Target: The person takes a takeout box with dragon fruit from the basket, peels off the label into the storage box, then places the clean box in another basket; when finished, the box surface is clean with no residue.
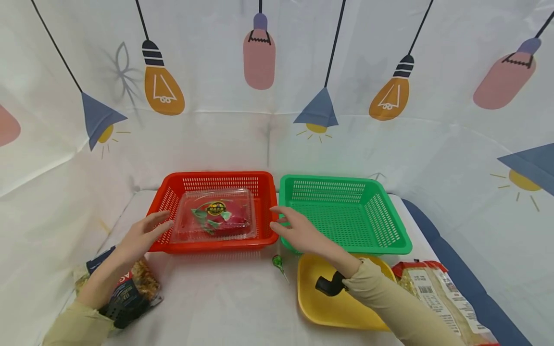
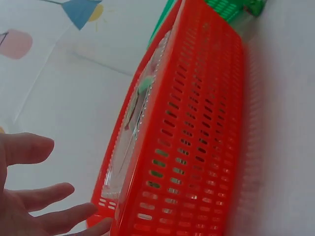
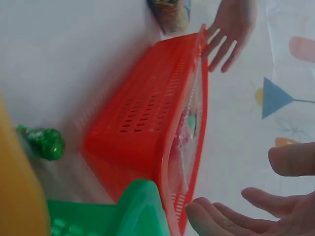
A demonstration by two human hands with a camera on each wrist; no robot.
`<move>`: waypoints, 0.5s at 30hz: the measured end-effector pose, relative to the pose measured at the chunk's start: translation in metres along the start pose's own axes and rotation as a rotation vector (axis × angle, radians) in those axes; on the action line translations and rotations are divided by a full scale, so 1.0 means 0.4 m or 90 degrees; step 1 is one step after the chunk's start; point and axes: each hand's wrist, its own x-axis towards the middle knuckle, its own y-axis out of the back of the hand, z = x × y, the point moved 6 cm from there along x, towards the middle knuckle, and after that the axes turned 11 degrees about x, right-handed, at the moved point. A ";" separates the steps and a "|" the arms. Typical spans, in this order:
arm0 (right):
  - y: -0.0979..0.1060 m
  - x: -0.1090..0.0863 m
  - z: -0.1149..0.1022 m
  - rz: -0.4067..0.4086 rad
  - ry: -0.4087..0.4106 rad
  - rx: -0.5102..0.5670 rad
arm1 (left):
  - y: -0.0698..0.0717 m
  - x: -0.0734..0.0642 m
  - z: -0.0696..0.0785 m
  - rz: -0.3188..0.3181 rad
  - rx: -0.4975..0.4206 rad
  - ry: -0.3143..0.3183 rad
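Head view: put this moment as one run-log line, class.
left hand: empty, by left end of red basket | right hand: empty, by its right end | clear box: in red basket | contact: unclear

A booth-like space, wider room unclear: white sheeting (image 1: 212, 137) printed with hanging lamps (image 1: 165, 91) encloses a white counter (image 1: 216, 298).

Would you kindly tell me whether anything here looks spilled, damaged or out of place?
Nothing looks spilled or damaged. At most, the green lollipop seems slightly odd: it lies loose on the table near the red basket and green basket, in neither.
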 end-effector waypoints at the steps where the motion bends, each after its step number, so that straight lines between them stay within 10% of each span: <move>1: -0.005 0.013 0.001 -0.004 -0.017 0.009 | 0.002 0.008 -0.006 -0.010 -0.019 0.006; 15: -0.076 0.174 0.047 -0.104 -0.191 0.239 | 0.000 0.111 -0.075 -0.160 -0.187 0.070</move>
